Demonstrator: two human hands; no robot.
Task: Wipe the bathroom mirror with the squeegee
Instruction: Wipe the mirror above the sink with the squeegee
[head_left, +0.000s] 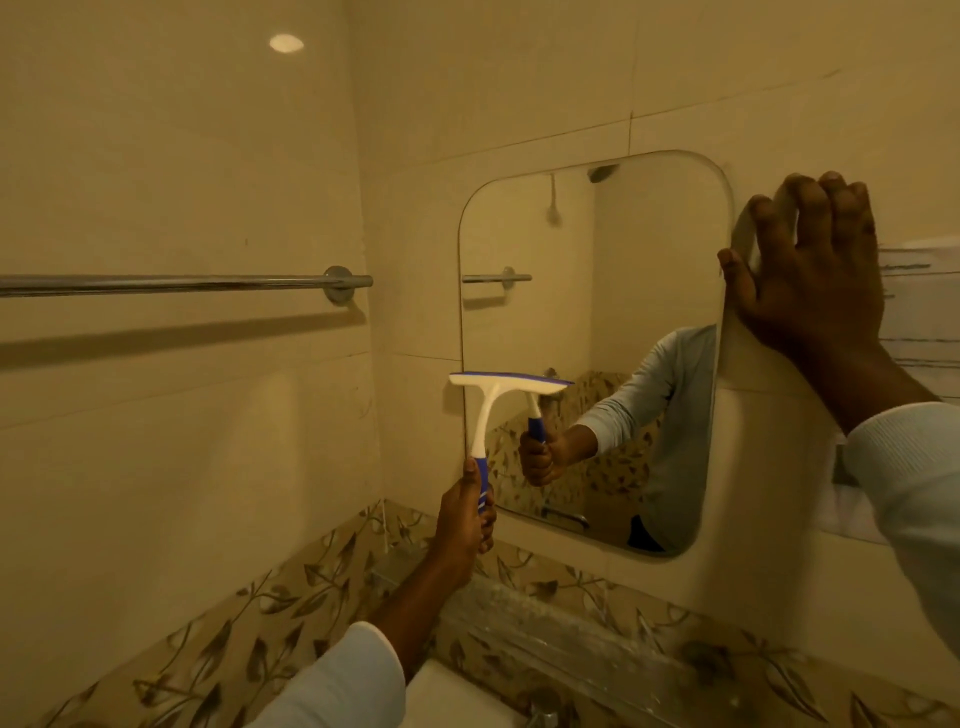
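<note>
Now mid-wipe: left hand (467, 514) clamped on blue grip of white T-shaped plastic squeegee (501, 402), blade at left edge of rounded frameless wall mirror (587, 291), lower half. Right hand (810, 270) spread, bracing mirror's right edge. Next, likely: steady downward pull, even pressure.

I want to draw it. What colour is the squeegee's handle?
White squeegee neck, blue handle with white stripes, seen in the head view.
</note>
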